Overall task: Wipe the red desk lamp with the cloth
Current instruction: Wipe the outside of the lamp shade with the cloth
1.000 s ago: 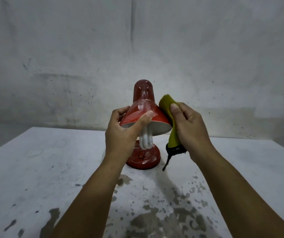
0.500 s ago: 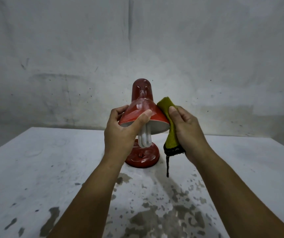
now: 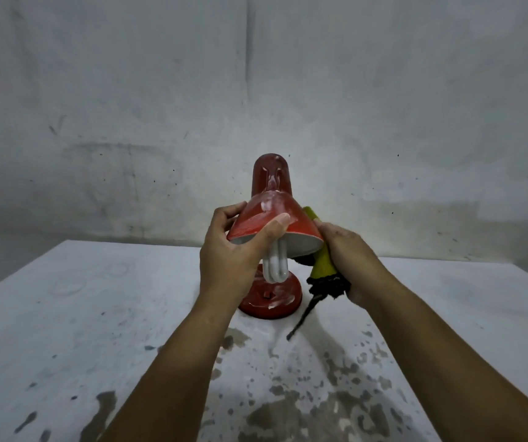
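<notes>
The red desk lamp [image 3: 272,212] stands on its round red base [image 3: 275,301] at the middle of the table, its shade tilted toward me with a white coiled bulb [image 3: 275,266] hanging out. My left hand [image 3: 234,253] grips the shade's left rim, thumb laid across the top. My right hand [image 3: 348,260] holds a yellow-green cloth [image 3: 321,263] with a black frayed edge against the shade's right side, partly tucked behind the rim. A black strand dangles from the cloth toward the table.
The white table [image 3: 81,330] is worn, with grey patches of chipped paint near me. Its far edge runs just behind the lamp, in front of a stained grey wall [image 3: 256,90].
My right hand has slid the cloth down the shade's right side, from above the rim to below and behind it. My left hand has kept its grip on the shade.
</notes>
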